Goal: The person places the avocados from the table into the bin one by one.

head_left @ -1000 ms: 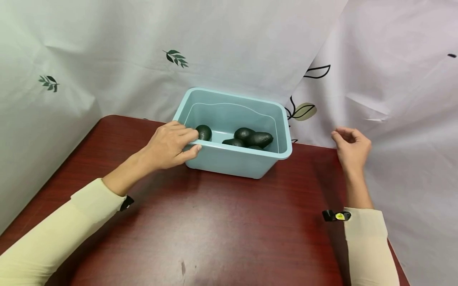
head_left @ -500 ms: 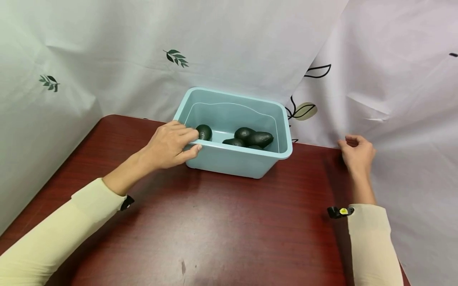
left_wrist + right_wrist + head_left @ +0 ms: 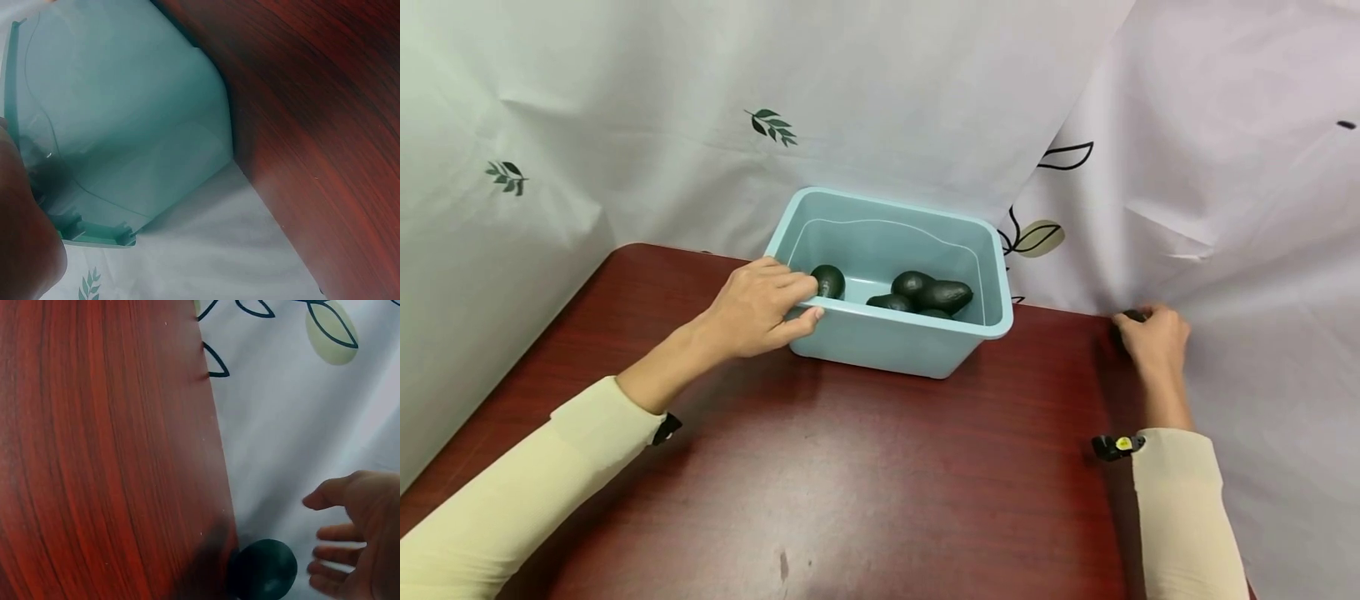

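A light blue plastic bin (image 3: 887, 342) stands near the table's back edge, with several dark green avocados (image 3: 946, 296) in it. My left hand (image 3: 760, 306) grips the bin's near left rim, fingers over the top and thumb on the outer face. In the left wrist view, the bin's side (image 3: 137, 106) lies beside that hand (image 3: 28, 225). Off to the right, my right hand (image 3: 1157, 342) is at another avocado (image 3: 1137, 316), which it partly hides. The right wrist view shows the fingers (image 3: 337, 553) spread, with a small gap to that avocado (image 3: 269, 569).
The dark red wooden table (image 3: 865, 467) carries the bin and the right-hand avocado, which sits at its edge. A white curtain (image 3: 625, 100) with leaf prints hangs close along the back and right sides, right behind the bin and beside the right hand.
My right hand has moved down and slightly right to the table's edge, where an avocado now shows between thumb and fingers. My left hand and the bin have stayed in place.
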The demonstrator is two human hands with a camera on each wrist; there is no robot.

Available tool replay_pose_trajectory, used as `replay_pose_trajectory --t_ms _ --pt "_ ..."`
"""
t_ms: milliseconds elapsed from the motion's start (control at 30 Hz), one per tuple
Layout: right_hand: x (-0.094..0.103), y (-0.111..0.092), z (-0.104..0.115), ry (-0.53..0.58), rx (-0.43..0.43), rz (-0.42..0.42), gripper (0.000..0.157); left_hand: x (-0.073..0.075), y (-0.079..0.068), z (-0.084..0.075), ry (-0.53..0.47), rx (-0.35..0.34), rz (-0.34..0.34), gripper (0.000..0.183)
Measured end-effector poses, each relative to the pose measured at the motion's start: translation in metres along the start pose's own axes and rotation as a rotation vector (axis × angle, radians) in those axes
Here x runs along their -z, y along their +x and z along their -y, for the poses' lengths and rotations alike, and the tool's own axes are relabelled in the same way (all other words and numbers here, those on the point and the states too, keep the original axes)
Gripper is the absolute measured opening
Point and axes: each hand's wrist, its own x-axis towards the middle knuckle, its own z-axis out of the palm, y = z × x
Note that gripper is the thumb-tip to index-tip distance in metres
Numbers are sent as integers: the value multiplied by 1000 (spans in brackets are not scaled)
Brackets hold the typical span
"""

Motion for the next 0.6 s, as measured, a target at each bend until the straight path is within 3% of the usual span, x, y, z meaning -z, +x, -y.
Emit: replay_pose_trajectory --t_ms 200,367,600 --pt "-1 2 -6 -74 -37 90 79 1 0 0 4 -2 5 34" --pt "-8 4 -12 -104 4 71 73 1 1 0 7 -5 5 35" --pt "-10 8 -11 -170 16 81 78 2 0 -1 6 2 12 35"
